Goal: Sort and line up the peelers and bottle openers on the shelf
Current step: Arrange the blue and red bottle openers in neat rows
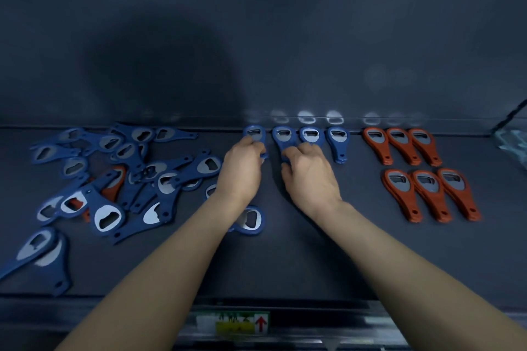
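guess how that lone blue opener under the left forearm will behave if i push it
The lone blue opener lies flat on the shelf, so it would probably slide, not roll. It looks like stiff plastic with a metal insert, likely light.

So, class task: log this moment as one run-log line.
left hand: on blue opener in back row | right hand: on next blue opener | orange openers: lined up | blue pile: unsorted

I see bare shelf [299,259] between my forearms and ahead of the orange openers [422,174]. The blue pile [114,179] blocks the left; one loose opener [251,221] lies under my left wrist.
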